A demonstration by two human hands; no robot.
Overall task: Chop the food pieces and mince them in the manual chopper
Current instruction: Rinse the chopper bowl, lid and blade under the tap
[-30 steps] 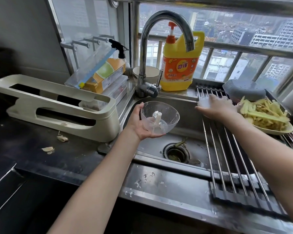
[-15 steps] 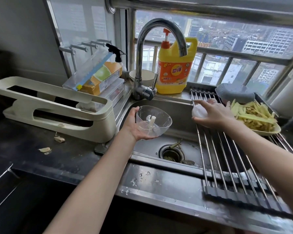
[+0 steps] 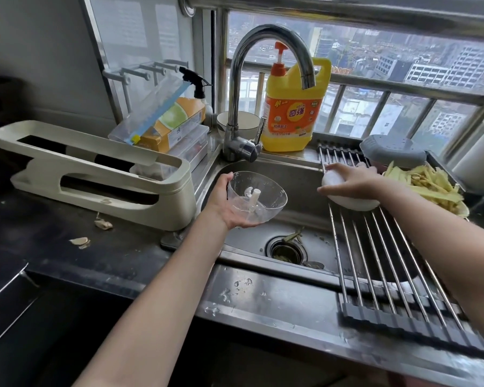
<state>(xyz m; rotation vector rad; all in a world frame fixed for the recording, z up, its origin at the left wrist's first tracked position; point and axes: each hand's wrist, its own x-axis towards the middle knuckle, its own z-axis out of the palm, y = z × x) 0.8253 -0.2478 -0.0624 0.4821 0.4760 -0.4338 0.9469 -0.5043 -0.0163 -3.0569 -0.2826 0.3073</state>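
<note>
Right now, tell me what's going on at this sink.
A person stands at the sink. The left hand holds the clear chopper bowl above the basin, with its white centre post showing and no food in it. The right hand grips a white lid at the edge of the drying rack. A plate of food strips waits on the rack. No water is running from the tap.

Clear, colourless chopper bowl (image 3: 256,196) with a white centre post (image 3: 254,198). White chopper lid (image 3: 347,191). Yellow detergent bottle (image 3: 292,113), orange label and orange pump. Pale yellow food strips (image 3: 428,185) on a cream plate. Silver faucet (image 3: 266,88) and steel-grey sink (image 3: 296,177). Cream rack (image 3: 95,174) on a black surface (image 3: 39,241). Grey cover (image 3: 393,150).
</note>
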